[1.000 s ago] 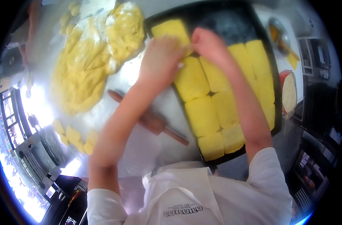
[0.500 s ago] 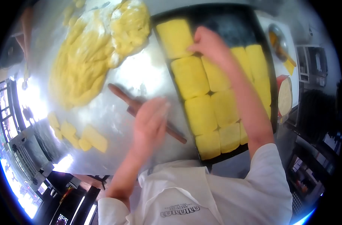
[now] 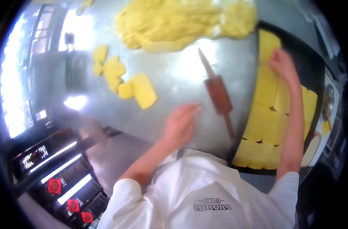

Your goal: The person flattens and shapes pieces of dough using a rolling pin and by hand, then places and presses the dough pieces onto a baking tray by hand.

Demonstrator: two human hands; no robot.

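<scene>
My right hand (image 3: pixel 283 65) is over the black tray (image 3: pixel 301 45), its fingers curled in at the edge of the farthest yellow dough sheet (image 3: pixel 268 44). Whether they pinch that sheet is hidden. Rows of flat dough sheets (image 3: pixel 259 120) cover the nearer part of the tray. My left hand (image 3: pixel 181 124) hovers near the front of the metal table (image 3: pixel 166 63), fingers loosely stretched and holding nothing. To its right lies a wooden rolling pin (image 3: pixel 218 93), apart from the hand.
A large mass of yellow dough (image 3: pixel 174 24) sits at the back of the table. Several small dough pieces (image 3: pixel 143 89) lie on the left. Beyond the tray, a metal bowl (image 3: pixel 328 101) stands on a white surface. Dark racks (image 3: pixel 63 179) are at lower left.
The view has swung left, so table and tray appear further right. My right hand stays by the far sheet. My left hand has come off the rolling pin area towards me.
</scene>
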